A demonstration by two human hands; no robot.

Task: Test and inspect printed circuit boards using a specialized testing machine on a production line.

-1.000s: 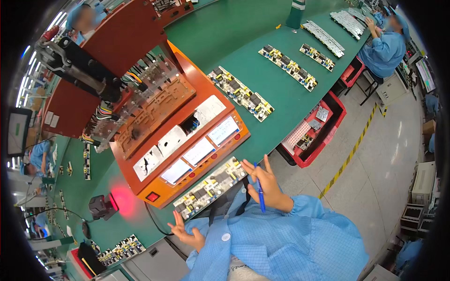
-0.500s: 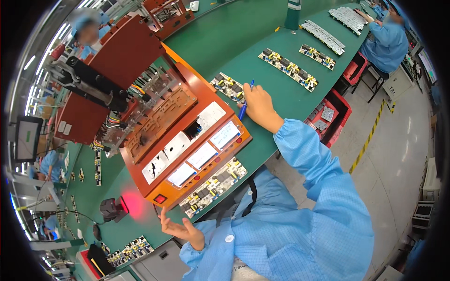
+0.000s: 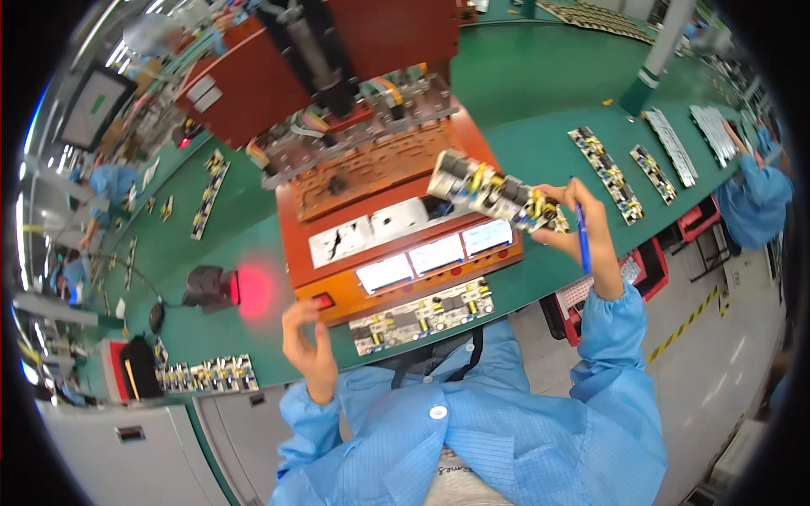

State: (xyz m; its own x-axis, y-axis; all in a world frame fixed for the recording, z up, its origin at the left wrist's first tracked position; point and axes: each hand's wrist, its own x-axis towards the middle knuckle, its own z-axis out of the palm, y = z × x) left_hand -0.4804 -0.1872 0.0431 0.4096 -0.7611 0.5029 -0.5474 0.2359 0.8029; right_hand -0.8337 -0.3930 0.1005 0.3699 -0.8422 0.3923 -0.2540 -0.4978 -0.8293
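Closest in, at about 6 o'clock, the person in the blue smock (image 3: 472, 438) stands right up against the green bench (image 3: 523, 76). The left hand (image 3: 308, 346) hangs at roughly 7 o'clock, just in front of the bench edge, fingers loosely curled and holding nothing; its fingertips are right by the red button (image 3: 324, 300) on the front of the orange test machine (image 3: 396, 244), though I can't tell if they actually touch it. Just beside that hand, at 6 o'clock, a circuit board (image 3: 422, 315) lies flat on the bench in front of the machine.

Out at 3 o'clock the right hand (image 3: 582, 232) is lifted, fingers pinched on one end of a second circuit board (image 3: 496, 191), with a blue pen (image 3: 581, 236) tucked in the same hand. That held board is in the air, tilted, over the machine's right-hand side near the three pale display panels (image 3: 437, 253).

My take on how it handles: light and stiff, but bristling with yellow and dark parts that look easy to snap or bend, so the bare edges are the place to grab, not the top. One-end grip with a pen in the way looks a bit wobbly to me.

Further back, a red light (image 3: 253, 291) glows at 9 o'clock beside a small black device. More boards (image 3: 609, 174) sit in a row at 2 o'clock, red bins (image 3: 641, 270) under the bench edge, and another person in blue (image 3: 755, 202) works at the far right.
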